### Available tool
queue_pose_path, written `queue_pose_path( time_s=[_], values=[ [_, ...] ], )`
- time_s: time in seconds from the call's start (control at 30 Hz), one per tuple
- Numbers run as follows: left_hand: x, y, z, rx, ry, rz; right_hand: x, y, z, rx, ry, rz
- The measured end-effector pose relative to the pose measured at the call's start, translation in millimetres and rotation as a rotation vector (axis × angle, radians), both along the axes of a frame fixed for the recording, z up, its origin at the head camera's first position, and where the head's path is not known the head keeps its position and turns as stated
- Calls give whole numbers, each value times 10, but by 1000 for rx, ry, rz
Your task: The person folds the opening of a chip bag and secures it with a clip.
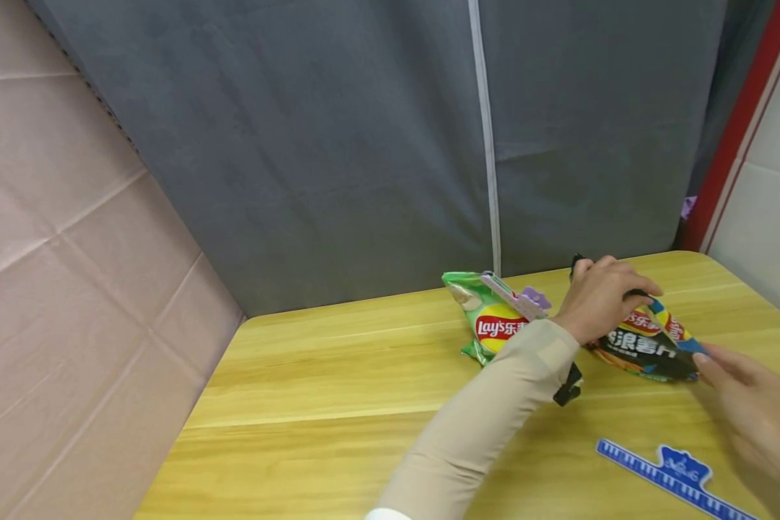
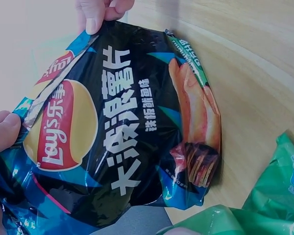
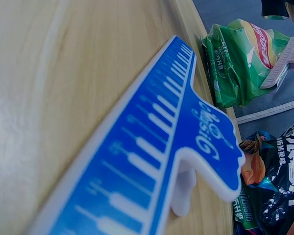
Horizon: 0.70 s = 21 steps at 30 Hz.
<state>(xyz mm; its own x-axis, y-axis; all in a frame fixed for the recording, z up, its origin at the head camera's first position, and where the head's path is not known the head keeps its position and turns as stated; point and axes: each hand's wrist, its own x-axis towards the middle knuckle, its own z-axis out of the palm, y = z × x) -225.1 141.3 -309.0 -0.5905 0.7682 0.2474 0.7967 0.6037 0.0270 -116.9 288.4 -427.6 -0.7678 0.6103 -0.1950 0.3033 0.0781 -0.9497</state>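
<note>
A black chip bag (image 1: pixel 653 345) with white lettering is held between both hands. My left hand (image 1: pixel 601 296) grips one end of its folded top edge; in the left wrist view the left thumb (image 2: pixel 7 129) presses on that fold. At the other end my right hand (image 1: pixel 750 401) pinches the corner, with thumb and fingers seen at the top of the left wrist view. On the table in front lies a blue bag clip (image 1: pixel 679 469) with a piano-key pattern, large in the right wrist view, touched by neither hand.
Behind my left forearm stands a green chip bag (image 1: pixel 487 318) with a lilac clip (image 1: pixel 513 295) across its top. A grey curtain (image 1: pixel 338 180) hangs along the back of the wooden table (image 1: pixel 312 390). A white panel (image 1: pixel 770 195) stands at the right.
</note>
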Motion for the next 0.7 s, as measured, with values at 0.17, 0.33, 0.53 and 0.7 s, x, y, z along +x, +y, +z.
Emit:
queue_pose_path(
  time_s=[0.17, 0.33, 0.53, 0.7],
  values=[
    [3, 1, 0, -15, 5, -8, 7, 5, -20, -6, 25, -2],
    [5, 11, 5, -29, 11, -9, 9, 15, -16, 18, 17, 5],
    [10, 19, 6, -30, 16, -10, 24, 23, 15, 102, -35, 34],
    [13, 32, 12, -39, 0, -8, 33, 48, -16, 88, -4, 44]
  ],
)
